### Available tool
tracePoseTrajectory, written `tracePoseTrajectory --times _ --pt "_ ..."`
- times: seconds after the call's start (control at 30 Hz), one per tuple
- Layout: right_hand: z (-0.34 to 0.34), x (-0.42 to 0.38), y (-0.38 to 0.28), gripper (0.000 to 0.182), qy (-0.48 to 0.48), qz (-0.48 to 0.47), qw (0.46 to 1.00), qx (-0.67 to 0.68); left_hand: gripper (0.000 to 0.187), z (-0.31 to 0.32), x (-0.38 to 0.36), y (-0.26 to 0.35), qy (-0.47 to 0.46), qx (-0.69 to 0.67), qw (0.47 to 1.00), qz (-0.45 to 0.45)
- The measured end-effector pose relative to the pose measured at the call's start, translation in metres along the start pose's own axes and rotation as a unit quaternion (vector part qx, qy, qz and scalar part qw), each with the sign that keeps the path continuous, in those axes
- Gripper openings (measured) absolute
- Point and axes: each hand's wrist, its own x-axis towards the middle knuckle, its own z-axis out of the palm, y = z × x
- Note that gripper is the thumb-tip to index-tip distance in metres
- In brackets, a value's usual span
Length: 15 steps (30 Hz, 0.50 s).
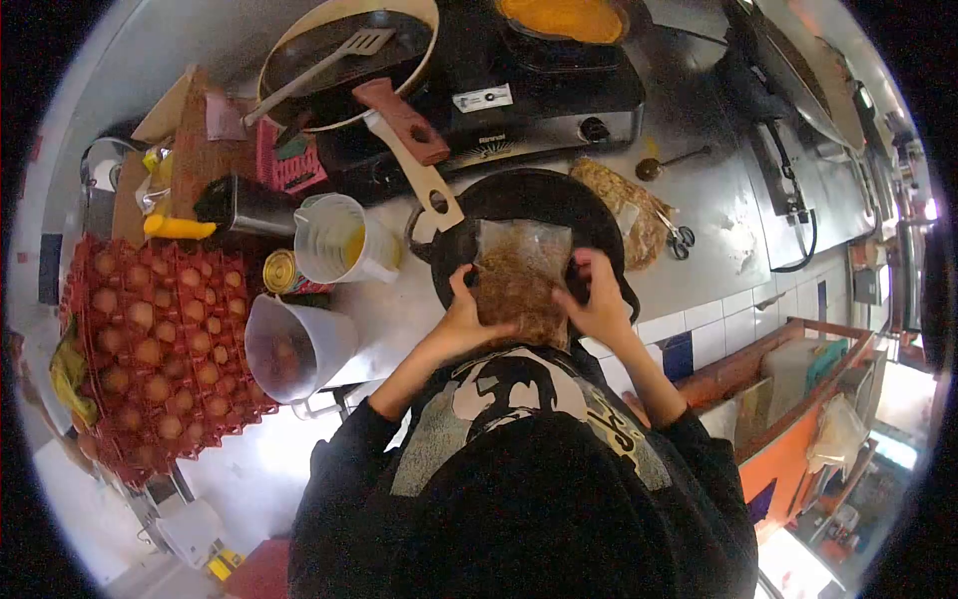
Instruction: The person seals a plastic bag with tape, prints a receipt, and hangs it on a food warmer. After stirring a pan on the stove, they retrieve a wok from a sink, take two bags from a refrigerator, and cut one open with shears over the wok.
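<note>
A clear plastic bag with brown, shredded-looking contents is held upright in front of my chest. My left hand grips its left side, with the thumb across the front. At the opposite side, my right hand has its thumb against the bag and its fingers curled behind the edge. Behind the bag lies a wide black pan, partly covered by it. Just right of the pan is another plastic bag of brown food, and scissors lie at its edge.
Red trays of eggs are stacked at left, beside an empty-looking jug, a jug with yellow liquid and a can. Behind, a stove carries a frying pan with a slotted spatula and an orange-yellow food.
</note>
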Motion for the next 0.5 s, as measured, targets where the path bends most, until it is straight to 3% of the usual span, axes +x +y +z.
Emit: tracePoseTrajectory --times 0.07,0.17,0.2,0.3,0.4,0.5 --pt "-0.007 -0.028 -0.002 0.056 -0.088 -0.073 0.989 -0.091 0.093 -0.004 -0.010 0.012 0.016 0.104 0.991 0.087" --pt "-0.010 -0.046 -0.005 0.052 -0.188 -0.047 0.977 -0.093 0.077 -0.006 -0.011 0.005 -0.003 0.160 0.974 0.164" --pt "-0.016 -0.043 -0.008 0.056 -0.198 -0.084 0.968 -0.129 0.069 -0.008 -0.010 0.002 -0.032 0.141 0.973 0.180" --pt "-0.006 -0.047 0.004 0.039 -0.188 -0.172 0.923 -0.288 0.046 -0.009 -0.008 -0.011 -0.080 0.121 0.962 0.230" --pt "0.010 -0.060 0.038 0.033 -0.130 -0.260 0.931 -0.221 0.025 -0.009 -0.008 -0.019 -0.007 0.157 0.939 0.306" --pt "0.009 -0.063 0.050 0.030 -0.118 -0.331 0.920 -0.172 0.031 -0.015 0.000 -0.038 0.043 0.167 0.902 0.397"
